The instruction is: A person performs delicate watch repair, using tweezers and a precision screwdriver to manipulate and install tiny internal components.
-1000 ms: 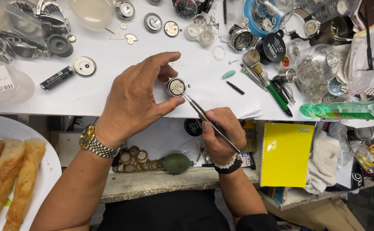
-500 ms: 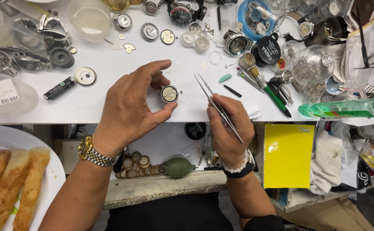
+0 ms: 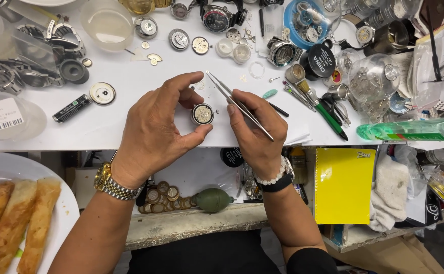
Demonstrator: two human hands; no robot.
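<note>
My left hand [image 3: 153, 129] pinches a small round watch movement [image 3: 202, 114] between thumb and fingers, just above the white bench top [image 3: 130, 127]. A gold watch sits on that wrist. My right hand [image 3: 256, 127] holds thin metal tweezers [image 3: 237, 104]. Their tips point up and to the left, away from the movement, near a few tiny parts on the white surface. My right forefinger lies close beside the movement. A bead bracelet and a black band circle the right wrist.
Watch cases, dials and movements [image 3: 180, 38] litter the back of the bench. Plastic tubs [image 3: 105, 23] stand at the left, a black battery [image 3: 71, 108] nearby. Tools and a green pen [image 3: 328, 119] lie right. A plate with fried rolls [image 3: 14, 223] sits lower left, a yellow notebook [image 3: 345, 185] lower right.
The tweezers have swung off the movement, their tips now pointing up and left. My right hand has risen beside my left hand, which still grips the movement.
</note>
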